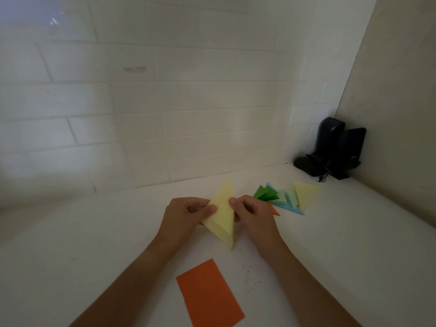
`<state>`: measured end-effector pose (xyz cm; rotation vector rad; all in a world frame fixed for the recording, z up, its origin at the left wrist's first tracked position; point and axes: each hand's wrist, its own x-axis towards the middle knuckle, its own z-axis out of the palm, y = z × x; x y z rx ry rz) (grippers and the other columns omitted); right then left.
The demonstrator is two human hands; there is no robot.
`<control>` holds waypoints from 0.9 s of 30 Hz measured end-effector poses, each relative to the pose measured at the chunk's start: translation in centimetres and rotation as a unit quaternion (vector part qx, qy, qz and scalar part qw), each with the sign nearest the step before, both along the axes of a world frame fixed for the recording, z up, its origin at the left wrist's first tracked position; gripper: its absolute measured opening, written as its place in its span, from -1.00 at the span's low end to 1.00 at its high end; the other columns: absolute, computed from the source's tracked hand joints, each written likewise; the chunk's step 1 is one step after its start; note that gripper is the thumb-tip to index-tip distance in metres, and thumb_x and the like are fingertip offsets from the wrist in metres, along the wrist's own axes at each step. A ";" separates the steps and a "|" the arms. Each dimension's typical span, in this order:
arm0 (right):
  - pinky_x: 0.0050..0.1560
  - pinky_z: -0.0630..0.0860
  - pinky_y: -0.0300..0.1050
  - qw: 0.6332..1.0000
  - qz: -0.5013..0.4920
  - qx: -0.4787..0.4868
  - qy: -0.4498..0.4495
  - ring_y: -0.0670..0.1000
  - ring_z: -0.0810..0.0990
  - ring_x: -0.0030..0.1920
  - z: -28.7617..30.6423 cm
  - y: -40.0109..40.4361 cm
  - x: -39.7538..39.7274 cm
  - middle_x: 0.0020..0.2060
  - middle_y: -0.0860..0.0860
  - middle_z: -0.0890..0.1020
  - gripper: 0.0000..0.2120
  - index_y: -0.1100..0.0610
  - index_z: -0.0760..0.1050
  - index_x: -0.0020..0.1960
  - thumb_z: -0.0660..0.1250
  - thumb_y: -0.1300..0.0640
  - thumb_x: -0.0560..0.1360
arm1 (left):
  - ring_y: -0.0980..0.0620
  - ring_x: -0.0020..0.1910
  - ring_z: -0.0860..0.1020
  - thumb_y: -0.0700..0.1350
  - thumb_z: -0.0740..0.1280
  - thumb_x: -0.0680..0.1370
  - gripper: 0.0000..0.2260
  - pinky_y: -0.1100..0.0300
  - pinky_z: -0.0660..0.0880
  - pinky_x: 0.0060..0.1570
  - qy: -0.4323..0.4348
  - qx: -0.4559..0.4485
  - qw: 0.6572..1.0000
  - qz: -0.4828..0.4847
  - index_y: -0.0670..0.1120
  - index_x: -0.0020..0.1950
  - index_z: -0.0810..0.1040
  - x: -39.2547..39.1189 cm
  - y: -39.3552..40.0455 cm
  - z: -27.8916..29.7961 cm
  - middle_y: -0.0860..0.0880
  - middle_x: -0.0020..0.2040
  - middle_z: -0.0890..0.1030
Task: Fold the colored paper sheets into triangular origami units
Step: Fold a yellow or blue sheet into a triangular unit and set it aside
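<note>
A: Where is the yellow sheet (223, 215) at this point?

B: Lifted above the middle of the counter (94, 244), part-folded into a tall pointed shape. The left hand (188, 214) pinches its left flap, and the right hand (251, 212) pinches its right edge, thumb on top.

A: What else is around?

B: An orange sheet (208, 295) lies flat near the counter's front edge. Finished units (286, 197) in green, blue, yellow and orange are heaped toward the back right, short of the black speakers (335, 149) in the corner.

A: What could go wrong?

B: I'd judge the crease might land crooked. With the paper held in the air, nothing backs it, so the edges could slip out of line and leave a lopsided triangle.
</note>
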<state>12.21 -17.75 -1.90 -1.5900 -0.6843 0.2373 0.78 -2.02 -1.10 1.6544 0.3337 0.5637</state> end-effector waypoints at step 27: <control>-0.23 0.42 -0.04 0.995 0.075 -0.050 -0.038 0.00 0.50 -0.31 -0.4 0.1 0.0 -0.38 0.12 0.55 -0.65 0.16 0.52 -0.26 0.38 -0.01 0.62 | -0.06 -0.03 0.74 -0.18 0.50 0.54 -0.88 0.11 0.68 -0.02 -0.039 -0.058 0.994 0.079 -0.16 0.05 0.75 0.1 0.4 0.2 -0.08 -0.08 0.77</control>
